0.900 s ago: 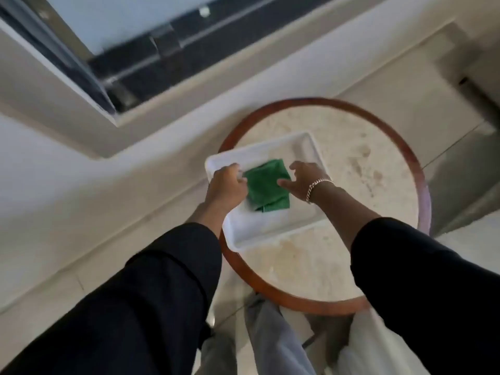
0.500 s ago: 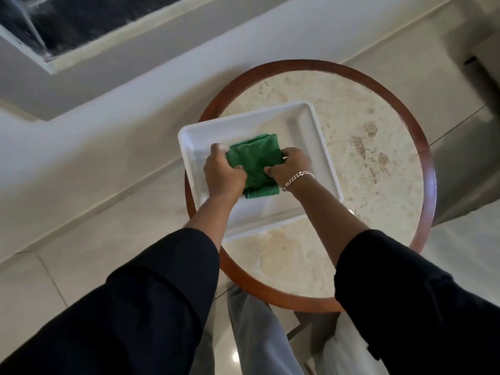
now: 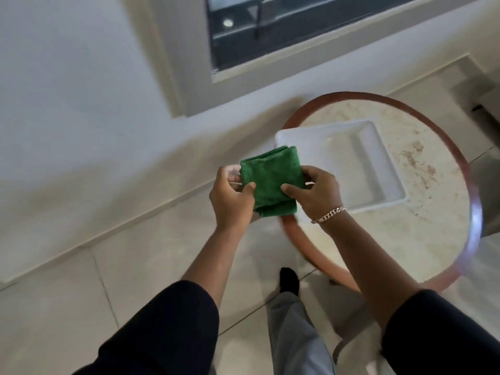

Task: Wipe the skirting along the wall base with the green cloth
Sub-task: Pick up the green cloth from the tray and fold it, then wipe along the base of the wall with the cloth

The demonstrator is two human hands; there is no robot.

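The folded cloth [image 3: 267, 182] is hanging in the air beside the tray [image 3: 351, 163], over the floor. The left hand [image 3: 230, 196] and right hand [image 3: 316, 190] are pinching its opposite edges, thumbs on top. The skirting [image 3: 130, 209] is running below, well apart.

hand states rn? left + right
Left hand: closed, pinching the left edge of the green cloth.
Right hand: closed, gripping the same cloth's right edge.
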